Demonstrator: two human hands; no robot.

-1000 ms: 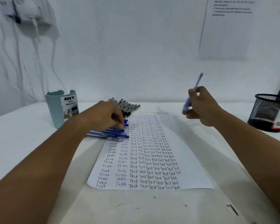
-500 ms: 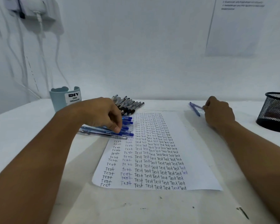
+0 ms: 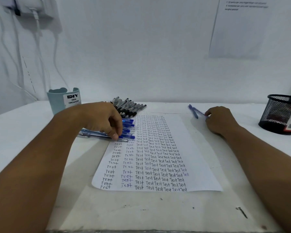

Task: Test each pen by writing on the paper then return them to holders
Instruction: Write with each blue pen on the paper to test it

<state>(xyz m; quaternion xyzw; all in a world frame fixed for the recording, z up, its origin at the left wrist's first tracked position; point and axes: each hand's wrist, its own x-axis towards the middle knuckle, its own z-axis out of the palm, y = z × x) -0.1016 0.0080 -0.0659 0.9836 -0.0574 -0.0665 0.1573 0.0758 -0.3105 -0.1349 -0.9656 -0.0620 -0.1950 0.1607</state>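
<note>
The paper [image 3: 160, 153], filled with rows of "Test", lies on the near middle of the table [image 3: 141, 211]. At its far left edge the left hand [image 3: 102, 120] curls its fingers onto the blue pens [image 3: 127, 130]. Right of the paper, the right hand [image 3: 220, 120] pinches 1 of 2 loose pens [image 3: 194, 111]. Farther back lie the black pens [image 3: 128, 106], the blue organizer [image 3: 64, 100] far left and the mesh holder [image 3: 280, 113] far right.

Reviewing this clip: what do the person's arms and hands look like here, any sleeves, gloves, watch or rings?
Both forearms are bare as far as the frame's bottom edge, with no sleeve showing. The left hand and right hand are bare: no gloves, and no watch, bracelet or ring is visible.
</note>
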